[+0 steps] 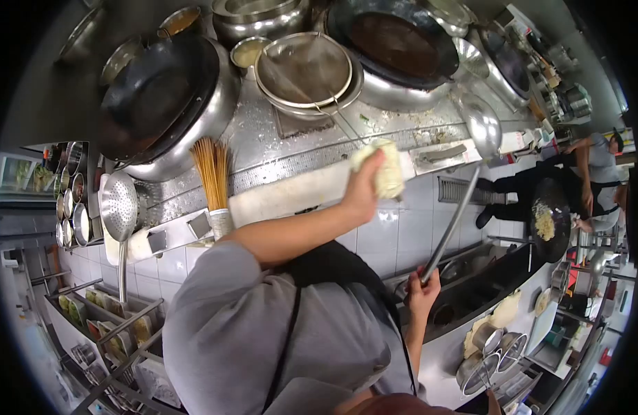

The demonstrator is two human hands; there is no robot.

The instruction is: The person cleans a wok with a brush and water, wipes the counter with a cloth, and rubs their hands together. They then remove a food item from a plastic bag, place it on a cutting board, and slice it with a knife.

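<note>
Fingers are closed, left hand [364,190] on a pale-yellow folded cloth [388,173] mid-frame, right hand [423,294] on a long-handled steel ladle [483,129], steadiness seemingly being required by this holding step.

We see pale yellow-green on the cloth [388,173] in our left hand [364,188], silver-grey on the ladle [459,207] in our right hand [423,292]. Left of the left hand, the bamboo brush [212,176] shows golden-brown bristles; farther left, the silver skimmer [118,207] is dotted with holes. Beyond that hand, the wok [429,69] is black around brown.
</note>
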